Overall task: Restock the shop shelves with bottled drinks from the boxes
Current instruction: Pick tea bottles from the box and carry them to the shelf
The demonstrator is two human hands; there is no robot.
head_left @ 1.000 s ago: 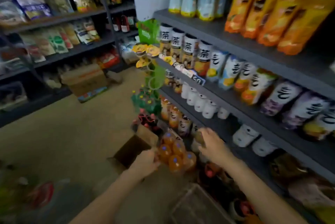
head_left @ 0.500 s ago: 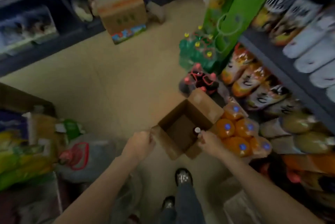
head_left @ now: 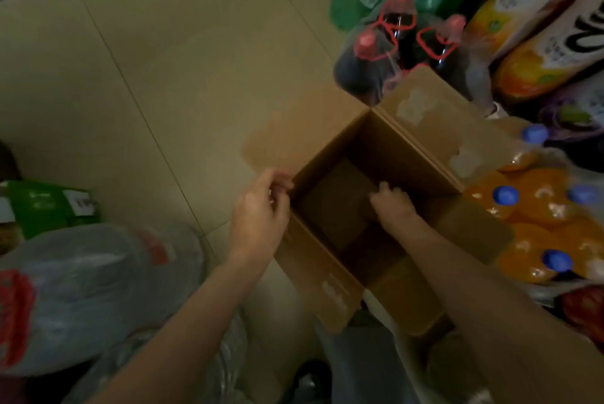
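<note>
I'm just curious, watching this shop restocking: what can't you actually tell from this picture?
Head view only:
- Whether the right hand holds anything inside the open brown cardboard box: its fingers point away, in shadow.
- The box's near floor: hidden by the right forearm.
- What the left hand touches at the box's rim: blurred.
- Labels on the blue-capped orange drink bottles: blurred.

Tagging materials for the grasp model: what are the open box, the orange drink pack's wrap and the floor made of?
Open box: brown corrugated cardboard by the look, matte, creased flaps with pale patches where tape was. Orange drink pack: seemingly clear plastic film over the blue-capped bottles, glossy, wrinkled highlights. Floor: beige tiles, probably ceramic, thin straight joint lines, dull sheen.
</note>
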